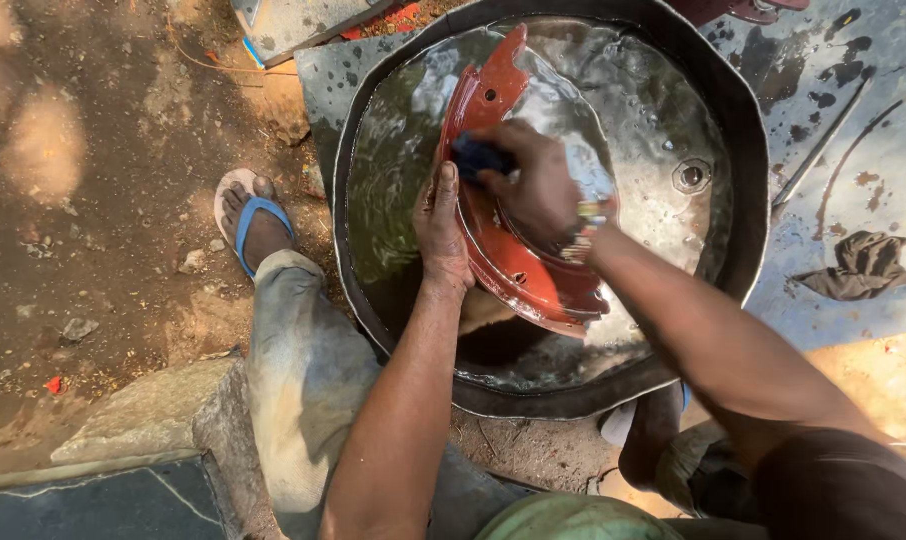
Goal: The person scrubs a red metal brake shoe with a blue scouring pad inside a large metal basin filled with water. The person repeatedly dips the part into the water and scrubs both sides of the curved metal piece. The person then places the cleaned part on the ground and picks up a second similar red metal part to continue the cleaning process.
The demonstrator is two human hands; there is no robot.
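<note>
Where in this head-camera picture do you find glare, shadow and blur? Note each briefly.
Head view: strong sunlight glares off the water in the round black tub and the wet curved red metal guard; dappled shade mottles the brown dirt ground; the right hand, gripping a dark blue scrubber, looks slightly blurred; the left hand is sharp; edges bow like a wide lens.

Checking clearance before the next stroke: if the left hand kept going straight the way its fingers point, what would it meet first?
The left hand points up the picture, along the red curved metal part it steadies. Straight on, it would likely meet the dark blue scrubbing piece in the right hand first, though depth is unclear.
</note>
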